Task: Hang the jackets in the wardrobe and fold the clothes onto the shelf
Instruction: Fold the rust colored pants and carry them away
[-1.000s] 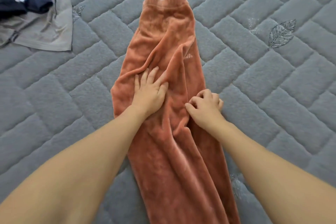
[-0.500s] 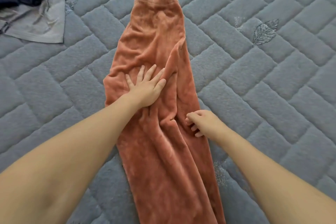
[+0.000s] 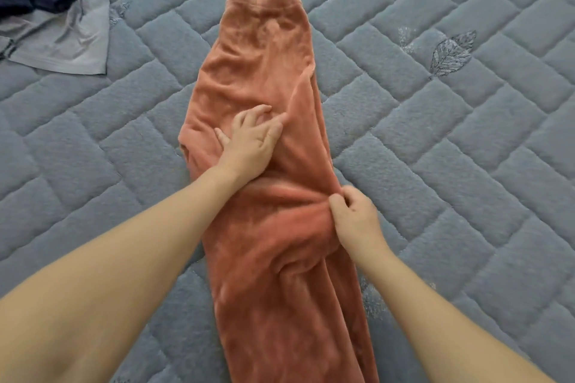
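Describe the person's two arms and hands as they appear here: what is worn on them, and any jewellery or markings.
Both forearms are bare up to the frame edge, with no sleeve showing. The left hand and the right hand wear no gloves. No ring, watch or bracelet shows on either wrist or on the fingers in view, and no markings are visible. The nails look short and unpainted, though the blur makes that uncertain.
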